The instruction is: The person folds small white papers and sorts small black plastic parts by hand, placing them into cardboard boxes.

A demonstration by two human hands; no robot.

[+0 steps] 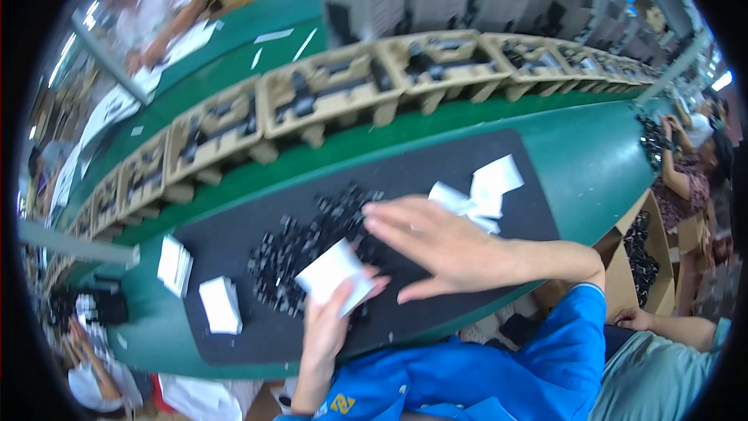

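A small white paper piece [335,269] is pinched in my left hand [326,320], its thumb lying over the near corner. Just to the right, my right hand [440,242] is held flat with its fingers stretched out, and I see nothing in it. Under and beyond both hands spreads a heap of small black parts [292,261] on a dark mat [257,347]. White papers [495,179] lie loosely overlapped past my right hand. Two neat stacks of white papers sit at the left, one on the mat [220,306] and one by its edge [174,267].
The mat rests on a green table [576,140]. Beyond it runs a curved row of brown cardboard trays [331,93] with black items inside. An open carton [654,265] of black parts stands at the right, near a seated person [670,351]. Other people work farther off.
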